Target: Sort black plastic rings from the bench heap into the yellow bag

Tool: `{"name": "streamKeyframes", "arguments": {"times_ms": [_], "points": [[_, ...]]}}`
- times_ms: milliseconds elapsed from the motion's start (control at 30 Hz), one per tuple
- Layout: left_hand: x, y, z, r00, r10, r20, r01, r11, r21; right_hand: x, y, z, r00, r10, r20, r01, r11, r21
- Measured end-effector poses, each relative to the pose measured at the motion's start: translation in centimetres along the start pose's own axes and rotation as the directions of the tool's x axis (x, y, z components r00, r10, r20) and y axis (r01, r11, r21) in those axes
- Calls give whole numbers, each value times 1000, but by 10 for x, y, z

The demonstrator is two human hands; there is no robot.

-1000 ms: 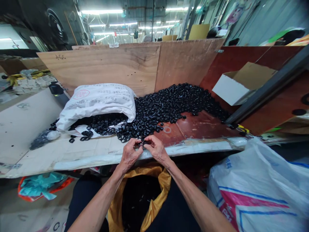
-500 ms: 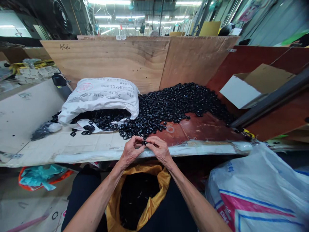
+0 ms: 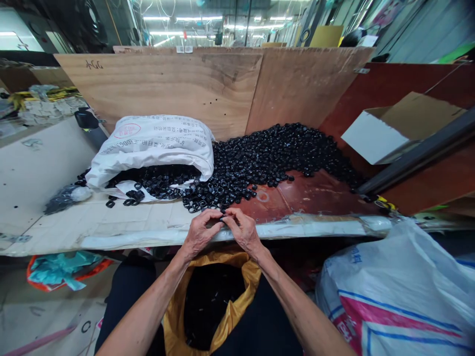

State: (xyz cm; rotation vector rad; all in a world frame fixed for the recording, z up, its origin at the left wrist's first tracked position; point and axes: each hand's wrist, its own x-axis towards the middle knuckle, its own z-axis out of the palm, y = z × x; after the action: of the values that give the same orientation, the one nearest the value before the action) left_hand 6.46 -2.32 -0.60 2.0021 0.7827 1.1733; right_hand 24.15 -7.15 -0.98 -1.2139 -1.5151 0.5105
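Observation:
At the table's front edge my left hand (image 3: 202,231) and my right hand (image 3: 242,230) meet, fingertips pinched around a small black ring (image 3: 221,219). Fingers cover most of that ring. Just beyond them spreads a big heap of black rings (image 3: 282,153), sloping up toward the back boards. More of these rings spill from the mouth of a white woven sack (image 3: 156,143) lying on its side at left. Below my hands, between my legs, a yellow sack (image 3: 252,272) stands with its mouth wide and dark contents inside.
Wooden boards (image 3: 166,84) wall off the back of the table. A white cardboard box (image 3: 374,138) and a dark metal bar (image 3: 419,155) are at right. A large white bag (image 3: 386,277) bulges at lower right. An orange-rimmed basket (image 3: 37,284) holds teal plastic at lower left.
The view has tilted slightly downward. Both hands stay together at the table edge, with the fingers shifted a little around the small black ring.

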Motion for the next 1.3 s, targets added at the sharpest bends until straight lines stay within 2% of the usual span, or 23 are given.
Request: {"name": "streamKeyframes", "arguments": {"times_ms": [133,300,400,467,567,667,867,967,1033,1133,1233,1300], "points": [[-1,0,0,1000,-18,-13,18,1000,-21,3,-2,-5,995,-74,72,77,996,-43],[-1,-1,0,999,-36,18,37,999,-40,6,-4,-1,997,-69,18,71,974,-214],[-2,-2,0,997,-71,5,71,995,-73,4,-7,-2,998,-64,-13,61,986,-154],[-2,-3,1,996,-88,-3,87,992,-96,3,-8,-4,997,-81,12,82,991,-102],[-3,-4,2,994,-112,-20,109,988,-107,1,-7,-6,994,-97,51,104,985,-141],[-4,-5,2,990,-137,-27,133,985,-112,0,-8,-6,997,-77,25,80,988,-133],[-1,1,0,990,-141,8,141,980,-138,0,-12,-5,998,-62,8,62,995,-84],[-6,9,-3,987,-149,59,157,974,-161,-6,-17,-6,999,-48,9,48,999,1],[-15,15,-3,986,-145,84,156,976,-152,-16,-24,-4,1000,14,16,-15,999,33],[-40,21,-1,994,-96,47,100,993,-71,-37,-35,6,976,214,31,-216,968,126],[-65,25,-2,1000,28,-8,-28,999,32,-60,-42,19,900,428,79,-432,858,278],[-74,29,-8,994,103,48,-106,992,68,-68,-41,22,857,500,127,-515,809,285]]}}
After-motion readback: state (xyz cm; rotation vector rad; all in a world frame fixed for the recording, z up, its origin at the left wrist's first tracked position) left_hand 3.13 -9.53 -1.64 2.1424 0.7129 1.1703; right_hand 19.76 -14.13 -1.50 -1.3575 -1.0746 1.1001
